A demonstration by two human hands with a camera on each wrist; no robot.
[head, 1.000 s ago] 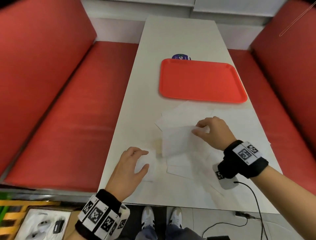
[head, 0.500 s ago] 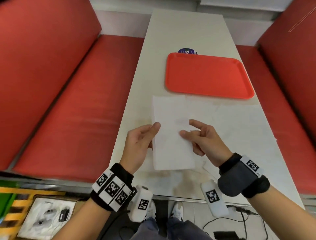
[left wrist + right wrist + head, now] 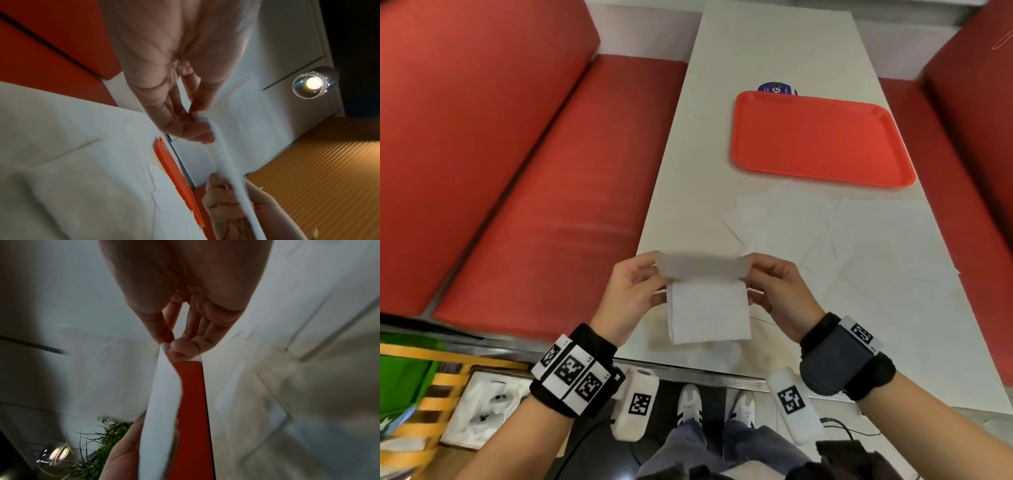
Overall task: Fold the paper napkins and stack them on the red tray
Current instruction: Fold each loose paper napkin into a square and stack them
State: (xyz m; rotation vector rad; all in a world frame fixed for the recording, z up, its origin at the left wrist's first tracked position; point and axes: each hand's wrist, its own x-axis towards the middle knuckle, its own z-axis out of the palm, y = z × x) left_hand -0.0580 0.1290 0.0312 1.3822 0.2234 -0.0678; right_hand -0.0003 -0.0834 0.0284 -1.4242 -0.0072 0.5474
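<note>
A white paper napkin is held up over the near end of the table, its top part bent over toward me and blurred. My left hand pinches its upper left corner and my right hand pinches its upper right corner. The left wrist view shows the napkin edge-on between thumb and fingers of my left hand. In the right wrist view my right hand pinches the napkin at its corner. The red tray lies bare farther up the table.
Several unfolded white napkins lie spread on the white table between my hands and the tray. A dark round sticker peeks out behind the tray. Red bench seats flank the table on both sides.
Both hands have lifted the napkin off the table and brought its far edge over toward me. A second ago the right hand was picking at the pile and the left lay on another napkin.
</note>
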